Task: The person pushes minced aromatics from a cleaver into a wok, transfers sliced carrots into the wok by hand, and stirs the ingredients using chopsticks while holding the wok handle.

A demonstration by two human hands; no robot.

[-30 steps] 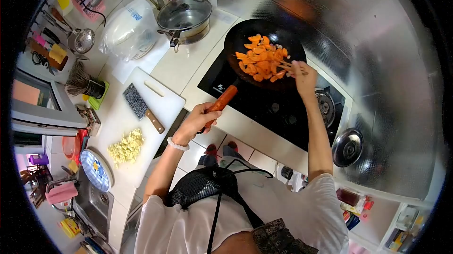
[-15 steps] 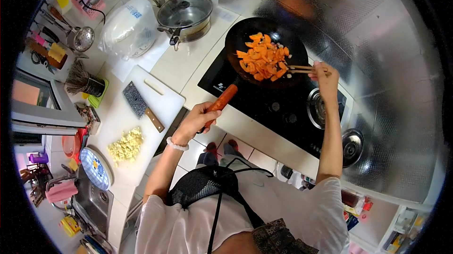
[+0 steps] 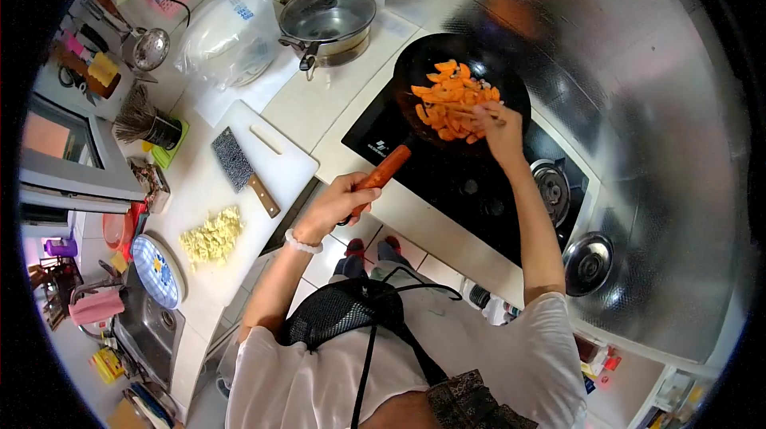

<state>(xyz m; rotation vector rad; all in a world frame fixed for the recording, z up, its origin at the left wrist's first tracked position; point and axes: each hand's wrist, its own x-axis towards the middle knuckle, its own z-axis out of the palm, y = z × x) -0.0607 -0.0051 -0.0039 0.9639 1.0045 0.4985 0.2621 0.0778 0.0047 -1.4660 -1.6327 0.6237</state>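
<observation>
My left hand (image 3: pixel 339 204) is wrapped round the reddish wooden handle (image 3: pixel 386 169) of a black wok (image 3: pixel 415 58) on the hob. Sliced carrots (image 3: pixel 451 94) lie in the wok, with small darker bits among them. Over the wok's right side, my right hand (image 3: pixel 500 130) grips a pair of wooden chopsticks (image 3: pixel 471 112), whose tips reach in among the carrot slices. The fingers partly hide the chopsticks.
Left of the hob, a white cutting board (image 3: pixel 275 170) bears a cleaver (image 3: pixel 238 164) and chopped pale-yellow pieces (image 3: pixel 211 238). A lidded pot (image 3: pixel 329 18) stands behind, beside a plastic bag (image 3: pixel 231 34). A blue-checked plate (image 3: pixel 157 271) is near the sink (image 3: pixel 148 333).
My right hand has moved left across the wok with the chopsticks, and the carrots have shifted. My left hand keeps its hold on the handle. The view has shifted slightly.
</observation>
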